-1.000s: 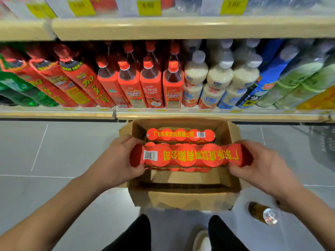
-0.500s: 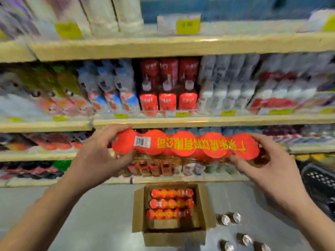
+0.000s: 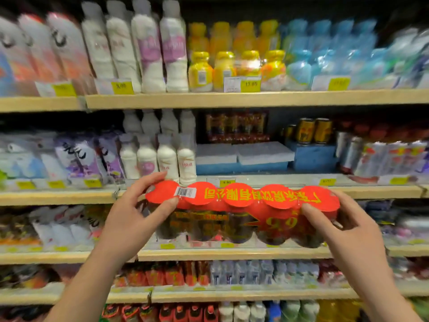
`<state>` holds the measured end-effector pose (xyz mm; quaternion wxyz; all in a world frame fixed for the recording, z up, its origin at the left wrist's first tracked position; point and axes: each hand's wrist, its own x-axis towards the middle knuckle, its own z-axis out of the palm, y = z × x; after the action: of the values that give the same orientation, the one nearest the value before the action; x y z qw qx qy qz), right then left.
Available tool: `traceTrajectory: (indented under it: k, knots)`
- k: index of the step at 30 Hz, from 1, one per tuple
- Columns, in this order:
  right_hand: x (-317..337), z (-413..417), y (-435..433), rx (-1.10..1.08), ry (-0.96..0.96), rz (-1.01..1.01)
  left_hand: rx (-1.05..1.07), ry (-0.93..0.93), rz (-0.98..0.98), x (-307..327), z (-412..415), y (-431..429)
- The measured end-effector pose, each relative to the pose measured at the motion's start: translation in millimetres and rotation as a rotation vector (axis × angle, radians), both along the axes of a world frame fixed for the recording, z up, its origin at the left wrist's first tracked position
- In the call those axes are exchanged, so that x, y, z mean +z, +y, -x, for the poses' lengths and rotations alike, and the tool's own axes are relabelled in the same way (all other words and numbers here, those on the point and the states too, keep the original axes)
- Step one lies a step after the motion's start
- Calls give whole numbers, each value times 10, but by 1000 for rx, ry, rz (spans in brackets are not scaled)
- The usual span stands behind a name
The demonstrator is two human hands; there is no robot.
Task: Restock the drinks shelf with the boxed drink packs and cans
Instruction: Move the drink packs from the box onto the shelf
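Gripping opposite ends, left hand (image 3: 130, 214) and right hand (image 3: 343, 226) hold the red-topped drink pack (image 3: 241, 205) between them at frame centre; behind it, white bottles (image 3: 167, 159), blue trays (image 3: 241, 167) and gold cans (image 3: 313, 131) crowd the shelf (image 3: 69, 196).

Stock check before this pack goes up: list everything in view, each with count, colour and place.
drink multipack: one, red top with yellow lettering, dark drinks below, held up in front of the middle shelves
tall white bottles: four, white, top shelf, left of centre
yellow bottles: four in front and more behind, yellow, top shelf, centre
light blue bottles: several, blurred, top shelf, right
small white bottles: four in front and more behind, second shelf
gold cans: at least two, gold and black, on a blue box, second shelf, right
price tags: many, yellow, shelf edges
shelves: several, pale wood
left hand: grips the pack's left end
right hand: grips its right end
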<state>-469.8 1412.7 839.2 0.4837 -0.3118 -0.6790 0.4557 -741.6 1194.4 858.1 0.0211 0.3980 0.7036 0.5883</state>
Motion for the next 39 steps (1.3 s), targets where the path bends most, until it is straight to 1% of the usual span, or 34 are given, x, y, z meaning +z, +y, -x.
traceTrajectory:
  k: [5,10,12,15,18,22,27,33,39]
  knots:
    - [103,-107,85,-69,20,23,20,-63,-86,85,-195,100]
    - [200,-132,211,-82,17,-10,48,-94,-149,136,-376,298]
    - [217,-118,282,-84,29,-12,47,-80,-138,107,-410,362]
    - [246,-71,408,-69,41,0,45,-78,-58,64,-404,411]
    - [286,13,513,-57,47,-17,19,-118,-43,79,-306,510]
    - [279,229,634,-102,45,-55,-14,-148,-75,140,-57,704]
    - [357,537,783,-104,43,-46,-39,-140,-110,285,350,963]
    - [483,785,1035,-102,31,-63,-37,-89,-113,325,685,1312]
    - [498,985,1378,-96,52,-59,47,-37,-76,316,836,1617]
